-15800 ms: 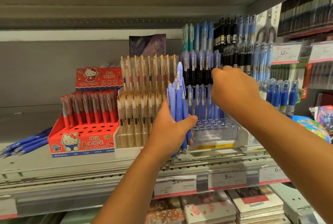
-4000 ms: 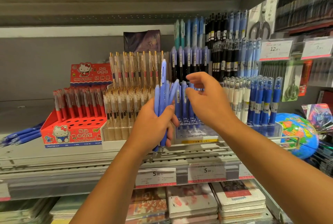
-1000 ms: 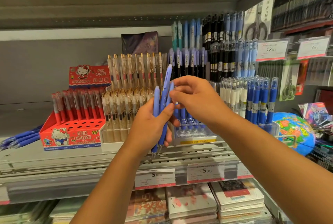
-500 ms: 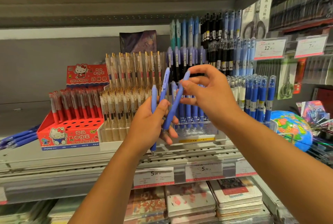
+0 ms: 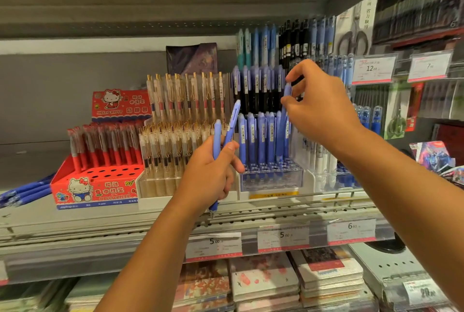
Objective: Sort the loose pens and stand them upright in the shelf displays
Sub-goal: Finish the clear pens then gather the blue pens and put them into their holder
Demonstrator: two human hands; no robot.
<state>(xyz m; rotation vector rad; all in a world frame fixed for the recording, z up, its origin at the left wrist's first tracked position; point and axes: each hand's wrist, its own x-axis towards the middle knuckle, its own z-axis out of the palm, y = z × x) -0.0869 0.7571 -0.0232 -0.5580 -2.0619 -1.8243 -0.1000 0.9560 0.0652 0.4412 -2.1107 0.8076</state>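
Observation:
My left hand (image 5: 209,173) grips two blue pens (image 5: 218,141), tops up, in front of the shelf. My right hand (image 5: 317,108) pinches the top of one blue pen (image 5: 283,121) and holds it nearly upright over the clear stepped pen display (image 5: 271,178). That display has a row of several blue pens (image 5: 258,136) standing in it and open holes in its front rows. Several more loose blue pens (image 5: 27,190) lie flat on the shelf at the far left.
A red Hello Kitty pen box (image 5: 95,186) and a tray of clear gold-clip pens (image 5: 173,151) stand left of the display. Black and blue pens (image 5: 288,43) fill the tiers behind. Price tags (image 5: 282,237) line the shelf edge; notebooks (image 5: 263,284) lie below.
My right hand has pulled one blue pen out of the left hand's bundle and carried it right and up over the clear display. The bundle in my left hand has shrunk to two pens.

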